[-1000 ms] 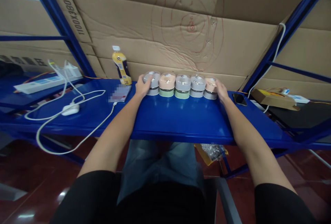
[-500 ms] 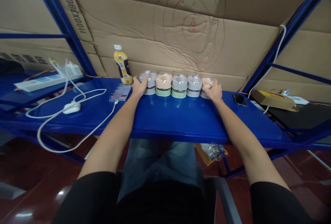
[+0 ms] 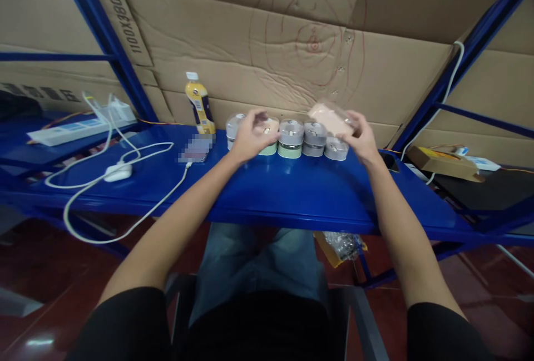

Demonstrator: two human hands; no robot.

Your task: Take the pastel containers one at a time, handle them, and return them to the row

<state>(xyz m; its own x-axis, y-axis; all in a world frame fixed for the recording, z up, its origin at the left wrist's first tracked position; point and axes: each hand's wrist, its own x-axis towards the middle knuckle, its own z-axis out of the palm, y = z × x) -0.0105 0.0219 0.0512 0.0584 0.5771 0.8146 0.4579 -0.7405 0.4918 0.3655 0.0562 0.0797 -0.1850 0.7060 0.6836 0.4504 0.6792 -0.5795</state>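
A row of small rounded cases with clear lids stands along the back of the table, mostly stacked two high. My right hand (image 3: 362, 139) grips a pink case (image 3: 329, 118) at its right end, holding it tilted above the grey case (image 3: 336, 149) at the row's right end. My left hand (image 3: 251, 139), fingers apart and empty, hovers in front of the left part of the row. It partly hides the grey stack (image 3: 233, 126) and a pink-over-green stack (image 3: 272, 126). Between the hands are a grey-over-green stack (image 3: 291, 133) and a grey stack (image 3: 314, 136).
A yellow drink bottle (image 3: 199, 106) and a phone on a white cable (image 3: 196, 148) are at the left. White cables with a charger (image 3: 118, 172) loop over the table's left edge. Behind rises a cardboard wall (image 3: 200, 33). Another phone (image 3: 390, 161) lies right.
My right hand has lifted the pink case off the right-end stack, leaving the grey case below. My left hand has left the left-end stack and moved right, opening.
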